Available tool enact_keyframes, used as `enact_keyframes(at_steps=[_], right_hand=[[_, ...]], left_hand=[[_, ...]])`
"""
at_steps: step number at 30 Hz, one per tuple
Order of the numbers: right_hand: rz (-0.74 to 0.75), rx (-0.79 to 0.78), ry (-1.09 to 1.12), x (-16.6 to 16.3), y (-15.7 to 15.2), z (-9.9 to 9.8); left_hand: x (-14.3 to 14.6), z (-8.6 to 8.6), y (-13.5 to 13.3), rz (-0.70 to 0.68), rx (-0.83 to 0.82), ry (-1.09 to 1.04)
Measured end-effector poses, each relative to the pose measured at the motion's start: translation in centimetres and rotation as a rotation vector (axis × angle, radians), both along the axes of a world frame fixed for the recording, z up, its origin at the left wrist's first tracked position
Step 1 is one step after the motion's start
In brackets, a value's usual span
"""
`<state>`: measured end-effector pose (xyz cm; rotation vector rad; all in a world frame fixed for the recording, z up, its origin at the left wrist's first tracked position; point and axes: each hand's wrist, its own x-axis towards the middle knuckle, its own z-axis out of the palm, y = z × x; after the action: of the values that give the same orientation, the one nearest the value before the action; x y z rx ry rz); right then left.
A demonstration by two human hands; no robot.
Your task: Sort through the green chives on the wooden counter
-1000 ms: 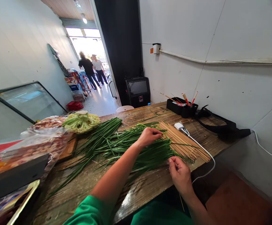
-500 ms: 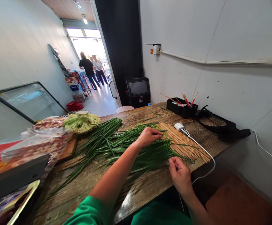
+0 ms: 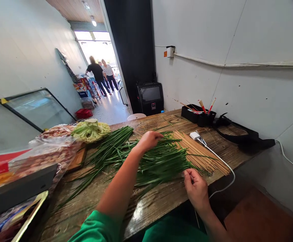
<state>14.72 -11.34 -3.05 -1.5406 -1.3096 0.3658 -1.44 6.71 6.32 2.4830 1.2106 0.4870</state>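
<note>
A wide pile of green garlic chives lies across the wooden table. Over its far side is my left hand, fingers pinched together; what they hold, if anything, is hidden. My right hand is closed at the table's near edge, beside the cut ends of the chives. A thin bamboo skewer sticks out below it, mostly hidden by the palm. Many loose skewers lie side by side right of the chives. Another bunch of chives rests to the left.
A cauliflower and bagged meat sit at the left. Behind the skewers are a white plug adapter with its cable, a black holder with sticks, and a black strap. Two or more people stand near the far doorway.
My left hand has moved left and slightly up, away from the skewers and over the chives. My right hand stays almost in place. The view has shifted slightly.
</note>
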Motion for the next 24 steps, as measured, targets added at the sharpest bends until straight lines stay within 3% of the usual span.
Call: enact_keyframes(at_steps=[2,4,11,24], right_hand=[[0.001,0.004,-0.017,0.0,0.1,-0.1],[0.004,0.000,-0.019,0.0,0.1,-0.1],[0.011,-0.013,0.001,0.1,0.0,-0.3],[0.019,-0.004,-0.023,0.2,0.0,0.0]], left_hand=[[-1.4,0.1,1.0,0.277,0.111,0.132],[-2.4,-0.2,1.6,0.352,0.101,0.267],[-2.0,-2.4,2.1,0.166,-0.028,0.378],[-2.1,-4.1,3.1,0.225,-0.036,0.353]])
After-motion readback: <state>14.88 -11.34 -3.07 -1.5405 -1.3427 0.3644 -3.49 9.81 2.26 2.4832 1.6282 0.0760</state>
